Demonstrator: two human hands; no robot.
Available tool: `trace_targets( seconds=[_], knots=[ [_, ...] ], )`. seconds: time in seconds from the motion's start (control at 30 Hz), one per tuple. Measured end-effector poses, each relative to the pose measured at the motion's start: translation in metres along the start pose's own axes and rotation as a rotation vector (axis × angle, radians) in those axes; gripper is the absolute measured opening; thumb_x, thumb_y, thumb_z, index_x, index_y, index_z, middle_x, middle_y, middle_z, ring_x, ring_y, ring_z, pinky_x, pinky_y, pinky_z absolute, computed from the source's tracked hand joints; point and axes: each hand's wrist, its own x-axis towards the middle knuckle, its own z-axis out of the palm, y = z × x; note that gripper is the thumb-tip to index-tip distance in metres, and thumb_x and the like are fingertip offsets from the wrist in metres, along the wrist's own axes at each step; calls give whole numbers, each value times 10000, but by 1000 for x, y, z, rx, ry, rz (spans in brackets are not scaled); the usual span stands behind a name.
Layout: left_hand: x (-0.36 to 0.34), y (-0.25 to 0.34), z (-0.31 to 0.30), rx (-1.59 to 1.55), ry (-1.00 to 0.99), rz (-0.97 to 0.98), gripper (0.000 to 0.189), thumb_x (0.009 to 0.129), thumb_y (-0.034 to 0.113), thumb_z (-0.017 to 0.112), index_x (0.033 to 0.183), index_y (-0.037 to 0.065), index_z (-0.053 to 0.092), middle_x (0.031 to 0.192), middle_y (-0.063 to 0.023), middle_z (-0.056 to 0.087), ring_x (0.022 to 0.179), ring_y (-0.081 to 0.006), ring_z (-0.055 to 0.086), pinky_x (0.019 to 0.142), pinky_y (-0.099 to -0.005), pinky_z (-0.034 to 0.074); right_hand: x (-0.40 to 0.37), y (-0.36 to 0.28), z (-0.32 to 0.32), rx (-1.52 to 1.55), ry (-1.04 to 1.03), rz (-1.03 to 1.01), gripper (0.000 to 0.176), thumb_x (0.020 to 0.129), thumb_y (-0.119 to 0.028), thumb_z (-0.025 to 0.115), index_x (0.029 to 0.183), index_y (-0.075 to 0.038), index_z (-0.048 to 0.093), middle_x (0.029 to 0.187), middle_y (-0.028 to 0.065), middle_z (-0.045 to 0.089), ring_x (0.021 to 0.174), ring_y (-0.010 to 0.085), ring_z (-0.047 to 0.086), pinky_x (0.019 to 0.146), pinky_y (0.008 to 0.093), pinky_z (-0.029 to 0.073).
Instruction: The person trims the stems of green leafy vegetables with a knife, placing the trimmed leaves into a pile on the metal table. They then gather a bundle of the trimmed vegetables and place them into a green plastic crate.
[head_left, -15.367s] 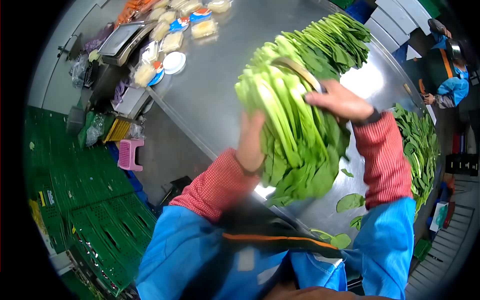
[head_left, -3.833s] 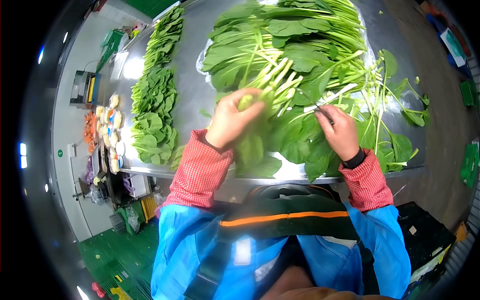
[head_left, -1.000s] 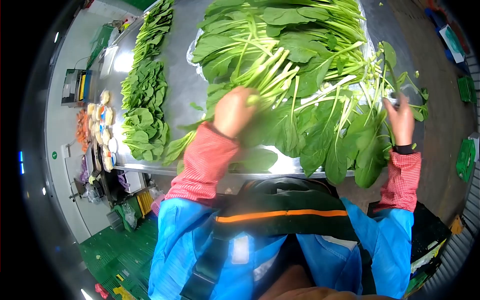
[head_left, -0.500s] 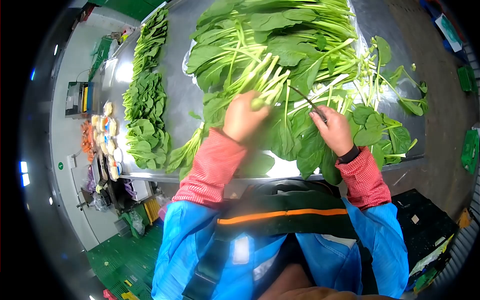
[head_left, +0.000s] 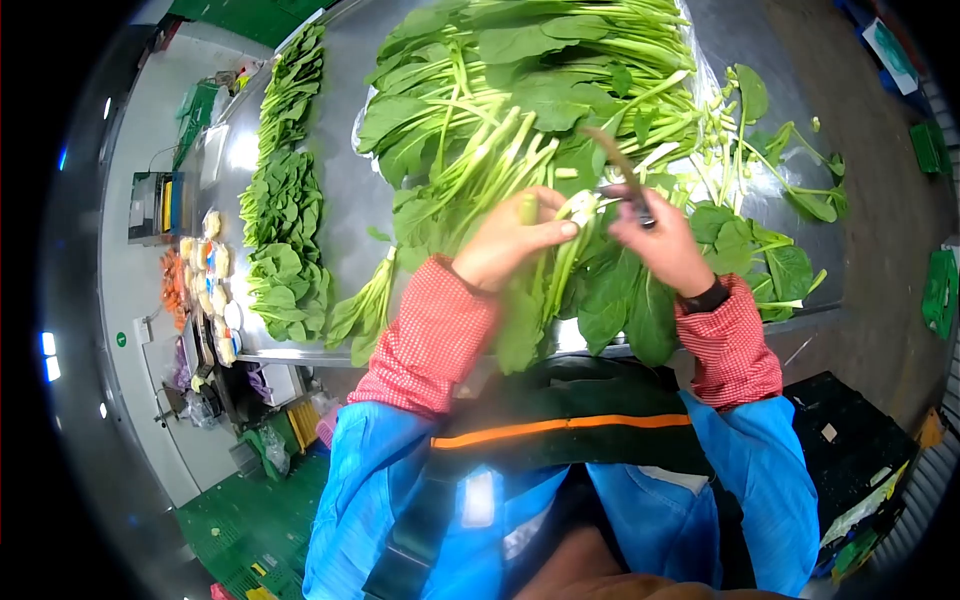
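My left hand is closed around the stems of some leafy greens, whose leaves hang toward the table's near edge. Close by on the right, my right hand grips a knife; its blade is blurred and points up and away. The cut white stem ends lie between the two hands. Beyond them spreads a large pile of leafy greens on a clear plastic sheet. Loose leaves and trimmed stem pieces lie to the right of the pile.
The metal table carries a long row of bunched greens on the left and a small bunch near the front edge. Pale packs sit at far left. Dark crates stand at lower right, green crates at lower left.
My left hand has moved right, now with greens hanging below it. My right hand has shifted slightly left toward it, and the knife blade has swung more upright. The view has shifted a little.
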Motion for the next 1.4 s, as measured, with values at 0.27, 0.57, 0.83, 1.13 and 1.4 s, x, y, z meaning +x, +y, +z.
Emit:
trace_targets(
  seconds=[0.27,0.57,0.83,1.13,1.4],
  knots=[
    [-12,-2,-6,492,199,442,522,932,161,632,1409,50,451,1274,-68,553,1101,-145,512,974,-283,407,7,-39,-28,-160,222,-27,214,866,-204,716,796,-19,634,606,-20,548,550,67,501,507,246,400],
    [-92,43,-51,345,154,304,390,934,86,611,1309,60,507,990,-17,621,905,-122,595,794,-258,490,38,-32,48,-54,74,-96,232,913,-243,654,911,-12,671,649,55,592,561,125,520,541,284,422],
    [-97,-87,-221,1522,1005,1,708,696,317,822,1297,118,504,1001,-189,587,921,-359,607,754,-453,491,20,16,110,-541,-169,-229,261,884,-302,647,955,-50,649,842,161,671,721,340,654,625,418,510],
    [-10,-31,-124,1115,750,828,370,787,163,719,1122,39,620,1048,-153,614,1008,-337,569,904,-422,454,-6,36,85,-450,58,116,204,892,-210,656,940,-13,639,826,179,672,736,326,669,640,377,511],
    [48,-25,-93,1154,737,712,300,779,117,725,1053,51,623,907,-147,573,804,-329,601,715,-400,500,-17,37,52,-298,156,97,233,891,-213,662,947,13,648,804,184,656,705,328,645,626,374,491]
  ],
)
